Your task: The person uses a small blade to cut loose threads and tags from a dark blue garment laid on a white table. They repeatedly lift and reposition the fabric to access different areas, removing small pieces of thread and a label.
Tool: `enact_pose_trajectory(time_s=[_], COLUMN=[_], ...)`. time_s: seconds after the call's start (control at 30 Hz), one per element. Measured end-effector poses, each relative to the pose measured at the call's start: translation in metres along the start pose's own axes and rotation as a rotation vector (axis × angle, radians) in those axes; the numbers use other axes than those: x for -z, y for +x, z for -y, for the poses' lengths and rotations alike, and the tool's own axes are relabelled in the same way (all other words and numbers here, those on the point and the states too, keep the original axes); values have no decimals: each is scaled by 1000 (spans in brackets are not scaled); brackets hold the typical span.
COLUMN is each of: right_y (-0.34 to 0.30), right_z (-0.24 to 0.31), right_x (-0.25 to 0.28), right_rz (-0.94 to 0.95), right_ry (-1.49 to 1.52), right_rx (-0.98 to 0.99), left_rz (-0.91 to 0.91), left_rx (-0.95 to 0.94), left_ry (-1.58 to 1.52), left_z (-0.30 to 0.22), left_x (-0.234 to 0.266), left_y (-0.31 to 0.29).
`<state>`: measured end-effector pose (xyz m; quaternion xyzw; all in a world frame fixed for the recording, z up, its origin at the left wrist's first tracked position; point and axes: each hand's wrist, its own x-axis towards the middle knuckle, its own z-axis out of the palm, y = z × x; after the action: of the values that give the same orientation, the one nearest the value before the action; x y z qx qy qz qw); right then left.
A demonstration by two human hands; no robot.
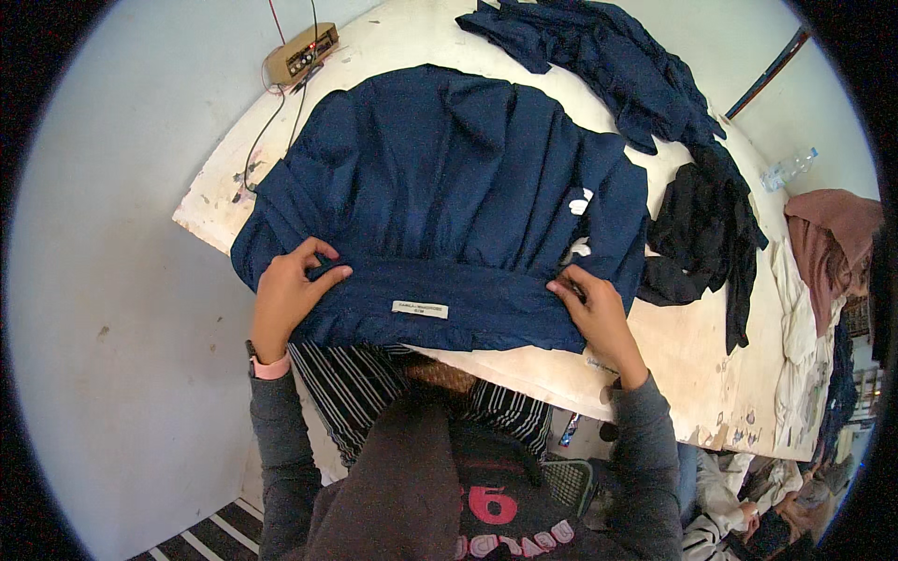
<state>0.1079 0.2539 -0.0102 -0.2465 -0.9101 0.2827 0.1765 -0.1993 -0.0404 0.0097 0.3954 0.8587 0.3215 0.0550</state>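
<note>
A navy blue garment [440, 178] lies spread over the pale table in front of me, its fabric falling in loose folds toward the far side. Along its near edge runs a flat band [505, 301] bearing a small white label [420, 309]. My left hand [292, 292] pinches the band's left end between thumb and fingers. At the right end, my right hand [597, 313] grips the cloth in the same way. Two white patches show on the garment's right side, one of them a white spot [580, 201] near the edge. The fabric under my fingertips is hidden.
A tan box with cables [301, 56] stands at the table's far left corner, by the wall [122, 280]. More navy clothing [608, 65] and a black garment [706, 229] lie to the right. Beyond are a clear plastic bottle [790, 170] and a person in a brownish head covering [832, 234].
</note>
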Motion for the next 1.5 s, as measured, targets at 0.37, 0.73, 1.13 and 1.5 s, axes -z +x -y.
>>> enact_pose_trajectory(time_s=[0.37, 0.73, 1.13, 1.5], right_y=[1, 2, -1, -2], right_z=[-17, -18, -18, -21], right_x=[-15, -17, -18, -16], right_rz=[-44, -45, -59, -47], right_ry=[-95, -61, -81, -111], right_rx=[3, 44, 40, 30], left_rz=[-361, -43, -151, -181], left_rx=[-370, -152, -271, -25], left_ry=[264, -303, -7, -226], left_z=[-60, -86, -29, -26], left_x=[-34, -104, -34, -50], left_y=[-25, 4, -28, -32])
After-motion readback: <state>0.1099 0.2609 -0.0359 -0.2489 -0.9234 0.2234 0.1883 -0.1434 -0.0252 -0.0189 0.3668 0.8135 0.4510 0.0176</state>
